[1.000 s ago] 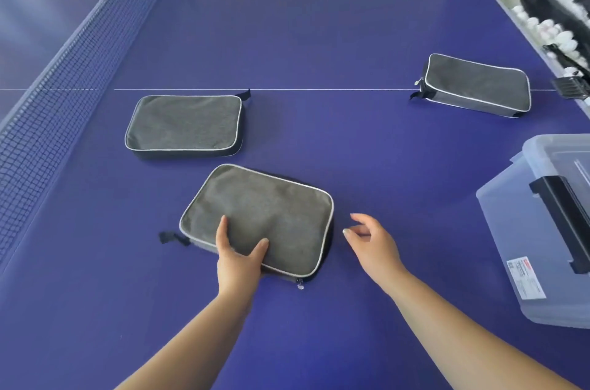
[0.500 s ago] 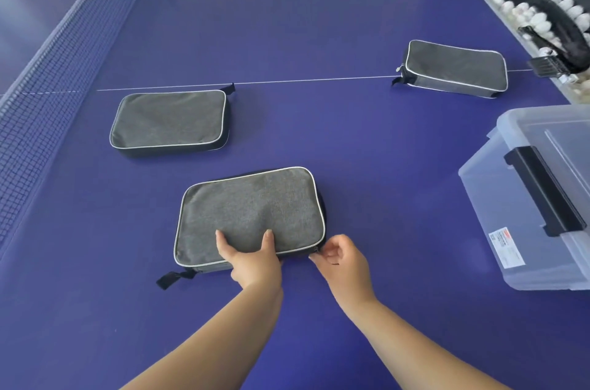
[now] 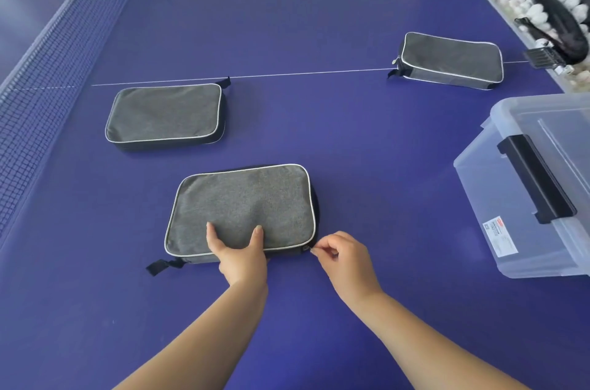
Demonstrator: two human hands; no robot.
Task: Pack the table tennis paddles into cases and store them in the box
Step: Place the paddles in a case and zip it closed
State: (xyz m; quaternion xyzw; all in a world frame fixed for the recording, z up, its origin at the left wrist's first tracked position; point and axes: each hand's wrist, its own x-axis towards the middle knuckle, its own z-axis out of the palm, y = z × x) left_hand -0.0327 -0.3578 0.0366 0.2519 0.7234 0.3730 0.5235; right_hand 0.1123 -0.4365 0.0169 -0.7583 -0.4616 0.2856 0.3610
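Note:
Three grey paddle cases with white piping lie on the blue table tennis table (image 3: pixel 319 22). The nearest case (image 3: pixel 242 201) sits in front of me. My left hand (image 3: pixel 241 254) grips its near edge, thumb and fingers on the top fabric. My right hand (image 3: pixel 341 257) pinches the small zipper pull (image 3: pixel 309 249) at the case's near right corner. A second case (image 3: pixel 164 113) lies farther left, a third case (image 3: pixel 451 59) at the far right. The clear plastic box (image 3: pixel 498 198) with a black latch stands at the right. No paddle is visible.
The net (image 3: pixel 54 48) runs along the left side. Past the table's right edge lie several white balls (image 3: pixel 536 11) and a dark bag (image 3: pixel 555 19). A white centre line (image 3: pixel 287 74) crosses the table behind the near case.
The near case has been turned square to me. My right hand closed from open fingers onto the zipper pull and has drawn it right to the case's corner. My left hand stays on the near edge.

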